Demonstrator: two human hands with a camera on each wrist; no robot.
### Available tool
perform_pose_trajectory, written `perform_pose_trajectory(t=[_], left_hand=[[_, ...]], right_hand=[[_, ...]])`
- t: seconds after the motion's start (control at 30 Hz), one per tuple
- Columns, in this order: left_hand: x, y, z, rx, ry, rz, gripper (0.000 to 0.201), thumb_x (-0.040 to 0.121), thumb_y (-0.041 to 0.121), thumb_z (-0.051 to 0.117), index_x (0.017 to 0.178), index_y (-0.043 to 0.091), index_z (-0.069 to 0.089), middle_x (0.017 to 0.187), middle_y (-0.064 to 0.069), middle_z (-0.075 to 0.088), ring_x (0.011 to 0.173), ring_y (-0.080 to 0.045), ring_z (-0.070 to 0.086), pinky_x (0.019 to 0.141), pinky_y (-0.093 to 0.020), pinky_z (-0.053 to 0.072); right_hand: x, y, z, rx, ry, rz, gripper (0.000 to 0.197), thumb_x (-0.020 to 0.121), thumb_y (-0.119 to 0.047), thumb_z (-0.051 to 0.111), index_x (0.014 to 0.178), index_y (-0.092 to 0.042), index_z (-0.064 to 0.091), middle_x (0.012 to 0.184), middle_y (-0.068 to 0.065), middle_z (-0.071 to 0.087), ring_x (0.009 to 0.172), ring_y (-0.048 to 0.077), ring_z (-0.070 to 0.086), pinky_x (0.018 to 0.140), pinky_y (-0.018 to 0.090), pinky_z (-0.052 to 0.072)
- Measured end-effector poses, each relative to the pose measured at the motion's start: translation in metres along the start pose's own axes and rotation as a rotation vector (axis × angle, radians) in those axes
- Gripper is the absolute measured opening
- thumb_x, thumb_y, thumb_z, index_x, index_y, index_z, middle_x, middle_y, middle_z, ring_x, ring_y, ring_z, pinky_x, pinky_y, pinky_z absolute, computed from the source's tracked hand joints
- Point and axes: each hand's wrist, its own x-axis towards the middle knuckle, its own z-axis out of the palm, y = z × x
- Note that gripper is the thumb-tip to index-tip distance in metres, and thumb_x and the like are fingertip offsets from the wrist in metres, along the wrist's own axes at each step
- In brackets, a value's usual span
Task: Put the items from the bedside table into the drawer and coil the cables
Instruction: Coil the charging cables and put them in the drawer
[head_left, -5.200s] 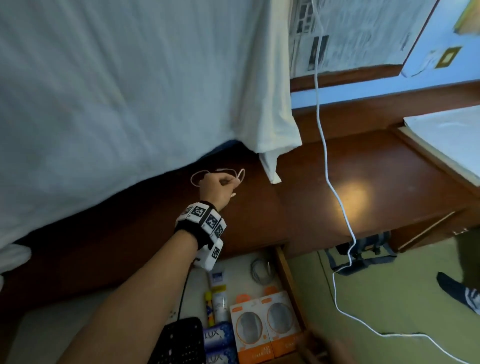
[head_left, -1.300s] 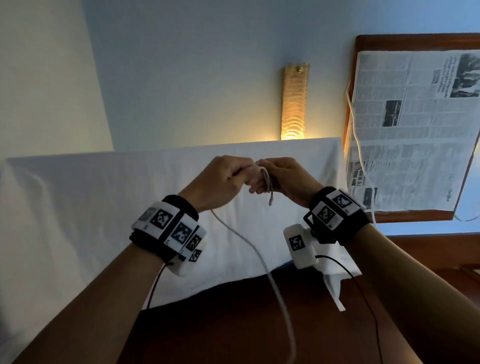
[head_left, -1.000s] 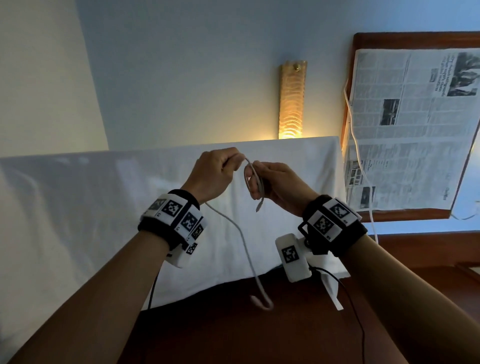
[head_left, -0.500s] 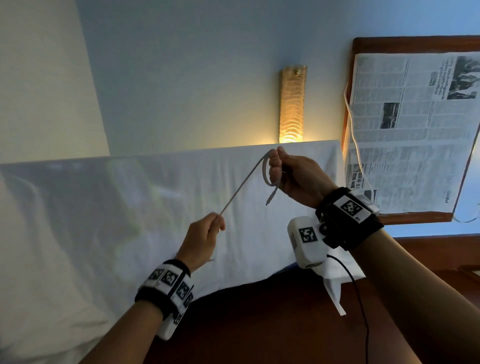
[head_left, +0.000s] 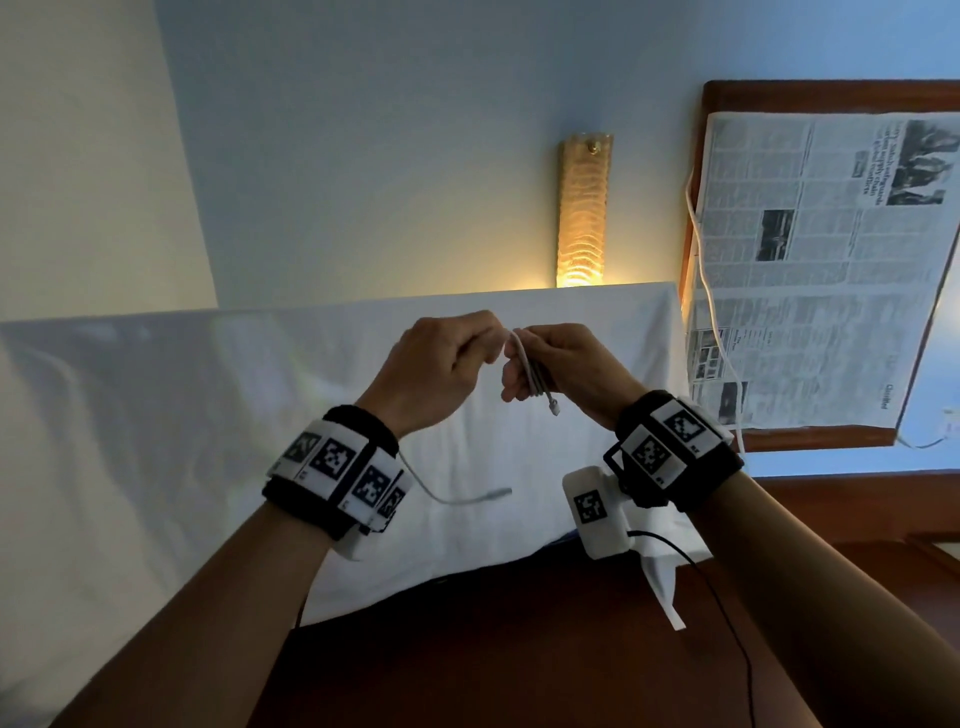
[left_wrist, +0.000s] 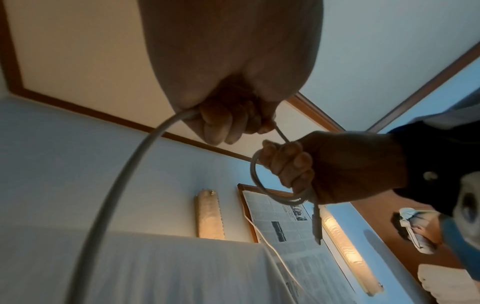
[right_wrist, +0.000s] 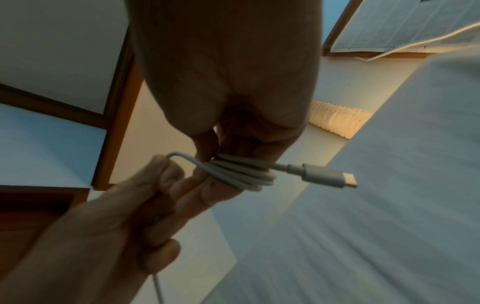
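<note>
A thin white charging cable (head_left: 531, 370) is wound in a few loops round the fingers of my right hand (head_left: 543, 358), which grips the bundle at chest height before the bed. Its USB-C plug (right_wrist: 327, 178) sticks out past the coil (right_wrist: 242, 174). My left hand (head_left: 467, 353) is right beside it, pinching the cable just where it leaves the loops. The loose tail (head_left: 457, 498) hangs under my left wrist and ends in a second plug. In the left wrist view the tail (left_wrist: 122, 191) sweeps down from my closed left fingers (left_wrist: 221, 121).
A bed with a white sheet (head_left: 182, 441) lies behind my hands, with dark brown wood (head_left: 519, 660) below them. A lit wall lamp (head_left: 583, 208) hangs above. At right, a newspaper (head_left: 821, 270) covers a wooden frame, and another white cable (head_left: 712, 312) dangles along it.
Half a second ago my left hand was low and to the left, stretching the cable taut. It has come back up to my right hand, another loop is laid on, and the tail is shorter.
</note>
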Motion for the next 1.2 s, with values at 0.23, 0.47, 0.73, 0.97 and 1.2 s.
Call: perform_pose_trajectory(t=[0.23, 0.47, 0.73, 0.97, 1.2], left_hand=[[0.009, -0.006, 0.009, -0.236, 0.095, -0.248, 0.023, 0.097, 0.034, 0.051, 0.092, 0.017, 0.065, 0.091, 0.006, 0.067, 0.077, -0.001, 0.06, 0.074, -0.023, 0.048], [0.007, 0.002, 0.005, -0.623, -0.079, -0.443, 0.04, 0.1, 0.039, 0.045, 0.098, 0.008, 0.071, 0.076, 0.007, 0.065, 0.045, -0.004, 0.033, 0.048, -0.017, 0.027], [0.003, 0.003, 0.012, -0.718, 0.049, -0.509, 0.032, 0.102, 0.034, 0.042, 0.082, 0.012, 0.053, 0.06, 0.005, 0.035, 0.051, -0.009, 0.027, 0.047, -0.022, 0.025], [-0.005, -0.009, 0.015, -0.616, 0.138, -0.542, 0.035, 0.101, 0.035, 0.043, 0.075, 0.014, 0.05, 0.059, 0.005, 0.036, 0.049, -0.009, 0.028, 0.048, -0.022, 0.027], [-0.008, -0.011, 0.029, -0.411, 0.181, -0.503, 0.037, 0.102, 0.031, 0.042, 0.07, 0.013, 0.049, 0.061, 0.005, 0.04, 0.057, -0.011, 0.035, 0.058, -0.024, 0.033]], right_hand=[[0.001, -0.006, 0.002, 0.284, -0.118, 0.087, 0.034, 0.105, -0.018, 0.033, 0.082, -0.007, 0.057, 0.054, 0.0, 0.041, 0.05, 0.013, 0.04, 0.053, 0.021, 0.04], [0.001, -0.014, 0.001, 0.446, -0.182, 0.167, 0.036, 0.105, -0.022, 0.031, 0.08, -0.01, 0.053, 0.054, -0.004, 0.035, 0.049, 0.009, 0.036, 0.053, 0.019, 0.036], [0.001, -0.016, 0.012, 0.139, 0.082, 0.123, 0.038, 0.102, -0.03, 0.043, 0.083, -0.008, 0.067, 0.074, 0.007, 0.06, 0.075, 0.019, 0.06, 0.083, 0.037, 0.056], [-0.007, -0.004, 0.002, -0.222, 0.211, 0.131, 0.017, 0.089, -0.023, 0.067, 0.088, -0.008, 0.076, 0.079, 0.003, 0.072, 0.071, 0.011, 0.062, 0.066, 0.026, 0.055], [0.001, -0.01, 0.012, 0.105, 0.401, 0.199, 0.018, 0.089, -0.012, 0.066, 0.081, 0.004, 0.071, 0.067, 0.01, 0.066, 0.057, 0.016, 0.064, 0.058, 0.021, 0.055]])
